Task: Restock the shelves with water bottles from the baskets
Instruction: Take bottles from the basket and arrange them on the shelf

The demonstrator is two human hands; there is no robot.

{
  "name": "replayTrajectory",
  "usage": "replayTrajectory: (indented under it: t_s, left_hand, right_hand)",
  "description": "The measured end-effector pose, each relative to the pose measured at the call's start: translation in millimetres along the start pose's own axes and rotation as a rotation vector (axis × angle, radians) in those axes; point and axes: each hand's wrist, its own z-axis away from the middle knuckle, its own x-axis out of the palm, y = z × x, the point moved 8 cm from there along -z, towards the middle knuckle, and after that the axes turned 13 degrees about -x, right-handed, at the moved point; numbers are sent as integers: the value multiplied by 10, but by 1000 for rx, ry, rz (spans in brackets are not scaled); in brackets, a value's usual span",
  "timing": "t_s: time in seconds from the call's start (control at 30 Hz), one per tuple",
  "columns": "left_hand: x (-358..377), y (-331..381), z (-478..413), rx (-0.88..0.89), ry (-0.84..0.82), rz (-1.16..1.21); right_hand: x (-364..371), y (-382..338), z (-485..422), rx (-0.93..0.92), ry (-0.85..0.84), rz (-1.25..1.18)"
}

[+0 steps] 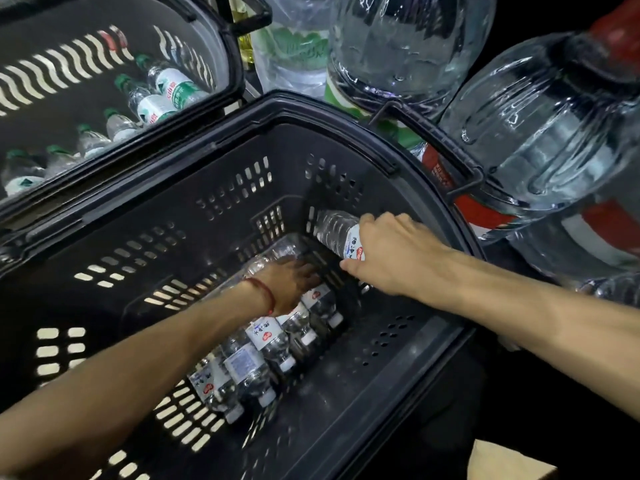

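As right hand (388,254) grips bottle (334,230), jugs (540,133) — close

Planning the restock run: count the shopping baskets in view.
2. The near basket fills the centre, where the right hand grips a bottle; the far basket stands upper left, holding green-capped bottles. More may be out of frame.

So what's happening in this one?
A person has both hands in a dark basket of water bottles. The right hand grips one bottle, lifted clear of the row on the basket floor. The left hand is down on the row; its grip is hidden. A second basket with green-capped bottles sits beside, with big jugs nearby.
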Motion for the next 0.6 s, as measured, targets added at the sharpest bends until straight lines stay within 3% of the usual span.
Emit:
replayTrajectory:
  t_s: [0.37, 0.6]
  left_hand:
    - [182, 125, -379, -76, -99, -47]
    - [65, 131, -342, -55, -12, -235]
  right_hand:
    - [69, -13, -54, 7, -60, 30]
    - [65, 10, -61, 22, -52, -8]
